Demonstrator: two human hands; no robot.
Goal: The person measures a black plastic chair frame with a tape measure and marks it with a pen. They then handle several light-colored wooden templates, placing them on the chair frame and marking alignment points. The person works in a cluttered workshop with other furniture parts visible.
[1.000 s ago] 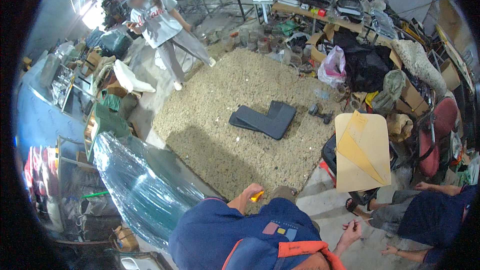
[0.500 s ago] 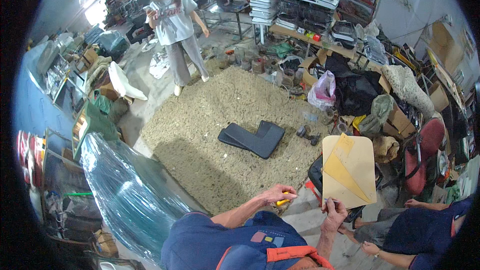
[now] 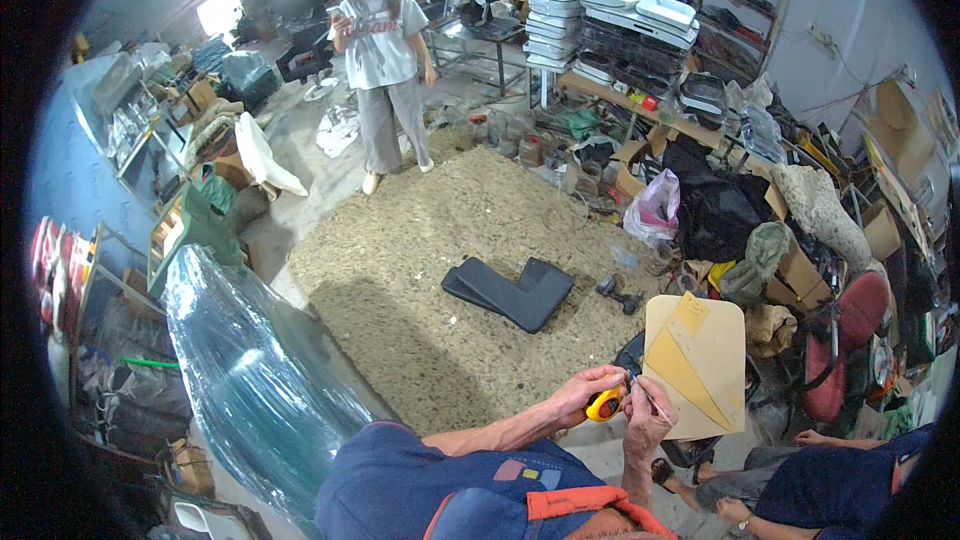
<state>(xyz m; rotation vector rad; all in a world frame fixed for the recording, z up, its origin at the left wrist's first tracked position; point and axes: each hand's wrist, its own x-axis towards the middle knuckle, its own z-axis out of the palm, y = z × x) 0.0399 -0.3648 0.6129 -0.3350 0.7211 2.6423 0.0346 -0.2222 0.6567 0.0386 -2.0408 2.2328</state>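
My left hand (image 3: pixel 590 392) is closed around a yellow tape measure (image 3: pixel 604 405) in front of my body. Against it, my right hand (image 3: pixel 648 414) pinches a thin pen-like stick (image 3: pixel 652 400); its exact kind is too small to tell. The fingertips of both hands meet beside the tape measure. Just right of them is a cream board (image 3: pixel 712 340) with rounded corners, resting on something dark that it mostly hides. On the board lie a long yellow triangular piece (image 3: pixel 685 380) and a smaller yellow piece at its top edge.
Dark L-shaped padded pieces (image 3: pixel 530 300) lie on the speckled foam slab (image 3: pixel 390 340), near a dark power tool (image 3: pixel 618 293). A plastic-wrapped roll (image 3: pixel 250 370) is at left. One person (image 3: pixel 385 70) stands beyond the slab; another (image 3: pixel 840 485) sits at right. Clutter fills the right side.
My left hand has moved right with the tape measure and now meets my right hand. The right hand has shifted slightly left. The view has tilted a little.
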